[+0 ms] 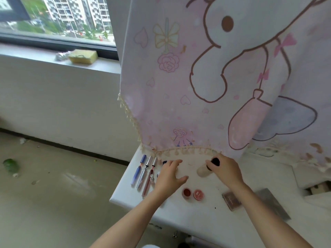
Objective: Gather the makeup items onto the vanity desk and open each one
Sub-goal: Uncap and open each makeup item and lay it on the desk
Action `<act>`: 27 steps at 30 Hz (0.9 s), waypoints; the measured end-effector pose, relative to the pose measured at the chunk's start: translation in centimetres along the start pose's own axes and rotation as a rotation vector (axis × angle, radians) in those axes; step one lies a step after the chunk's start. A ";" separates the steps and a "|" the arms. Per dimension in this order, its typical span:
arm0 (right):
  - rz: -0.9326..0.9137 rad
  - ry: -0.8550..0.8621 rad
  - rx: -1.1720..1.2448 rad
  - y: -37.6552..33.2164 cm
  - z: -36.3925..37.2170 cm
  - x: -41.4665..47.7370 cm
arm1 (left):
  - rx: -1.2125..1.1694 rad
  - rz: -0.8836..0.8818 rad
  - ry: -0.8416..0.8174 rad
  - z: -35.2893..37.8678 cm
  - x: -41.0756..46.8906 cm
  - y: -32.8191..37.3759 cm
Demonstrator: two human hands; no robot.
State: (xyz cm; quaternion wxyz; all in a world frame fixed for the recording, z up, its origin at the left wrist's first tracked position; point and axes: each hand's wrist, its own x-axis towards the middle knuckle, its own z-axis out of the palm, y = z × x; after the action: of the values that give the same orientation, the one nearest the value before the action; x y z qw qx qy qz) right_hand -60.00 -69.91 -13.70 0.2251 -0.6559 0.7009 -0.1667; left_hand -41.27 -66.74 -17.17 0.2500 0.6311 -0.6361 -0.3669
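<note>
My right hand [225, 169] curls round the black cap [215, 161] of the pale bottle [202, 171], which lies tilted on the vanity desk [197, 217]. I grip at the top, probably to twist it off. My left hand [170, 178] is relaxed with fingers spread, holding nothing, low beside the uncapped tubes [143, 173]. The red pot [186, 192] sits open with its lid [198, 194] touching it, so the pair stays together.

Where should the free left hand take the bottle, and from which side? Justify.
Grip the pale round body of the bottle, coming from the left: the right hand holds the black cap, and the body juts out bare towards the left hand.
</note>
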 end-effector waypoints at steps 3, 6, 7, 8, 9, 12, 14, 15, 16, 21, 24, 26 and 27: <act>-0.062 0.023 0.194 -3.1 -2.0 -0.7 | -0.026 0.089 -0.034 -1.0 0.0 1.3; -0.112 -0.011 0.365 -5.6 -3.6 -1.5 | -0.092 0.141 -0.091 -2.1 -0.1 2.9; -0.123 -0.020 0.418 -6.2 -3.9 -1.7 | -0.150 0.139 -0.106 -2.5 -0.2 3.4; -0.130 -0.020 0.463 -6.7 -4.1 -1.9 | -0.212 0.133 -0.118 -2.8 -0.3 3.8; -0.132 -0.012 0.494 -7.0 -4.1 -2.0 | -0.250 0.134 -0.128 -3.0 -0.4 4.1; -0.148 0.009 0.465 -7.6 -3.9 -2.1 | -0.294 0.126 -0.138 -3.2 -0.7 4.2; -0.176 -0.017 0.370 -7.9 -3.6 -2.1 | -0.321 0.096 -0.152 -3.3 -1.0 3.9; -0.184 -0.032 0.313 -8.0 -3.3 -2.2 | -0.329 0.076 -0.159 -3.3 -1.1 3.7; -0.186 -0.040 0.259 -8.0 -3.1 -2.2 | -0.333 0.057 -0.162 -3.3 -1.3 3.5; -0.147 -0.006 0.138 -8.5 -1.9 -2.2 | -0.360 0.011 -0.209 -3.7 -2.2 2.8; -0.121 0.043 0.180 -8.7 -1.1 -2.4 | -0.414 -0.012 -0.245 -4.0 -2.7 2.7; -0.105 0.066 0.254 -8.7 -0.8 -2.5 | -0.419 -0.011 -0.272 -4.4 -3.0 2.7; -0.097 0.075 0.298 -8.7 -0.8 -2.6 | -0.412 -0.002 -0.282 -4.7 -3.2 2.7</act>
State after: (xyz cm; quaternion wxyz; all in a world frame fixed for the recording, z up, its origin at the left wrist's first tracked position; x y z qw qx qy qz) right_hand -52.95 -68.14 -8.18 0.2856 -0.6416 0.6438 -0.3038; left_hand -39.04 -64.47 -11.81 0.2817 0.5101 -0.5756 -0.5737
